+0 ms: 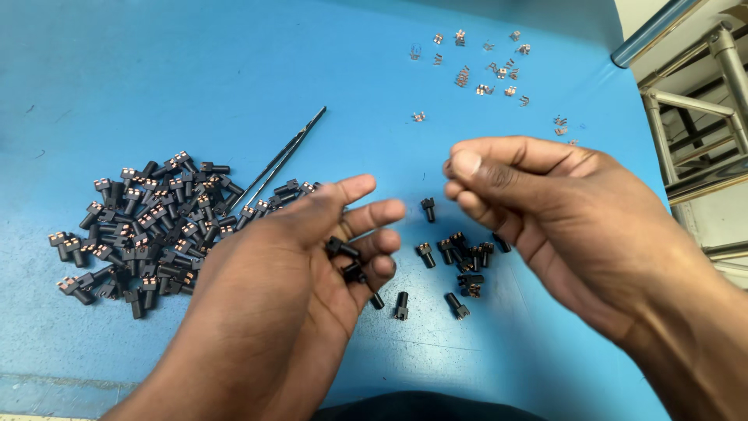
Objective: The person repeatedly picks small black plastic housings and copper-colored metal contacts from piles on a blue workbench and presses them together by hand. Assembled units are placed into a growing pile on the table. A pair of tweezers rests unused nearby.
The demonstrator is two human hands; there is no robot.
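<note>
Black plastic parts (348,260) cupped in loosely curled left hand (312,257), right hand (530,203) pinched shut, contents unclear; mid-sorting, steady fingertip pinch wanted next.

— What's the bench like from where you stand?

— A table (195,62) with a bright blue top, matte and a little scuffed, with faint dark specks near its left edge. Its near edge shows a paler worn strip at the bottom left.

— Anything past it?

— On the right, a metal frame (693,117) of silvery tubes, joined like a rack or trolley. Above it a blue-grey pipe (650,33) slants toward the corner.

— And the light?

— Even and soft from overhead; a dimmer band lies across the far right of the top. A pale wall or floor shows behind the frame; I can't tell which.
</note>
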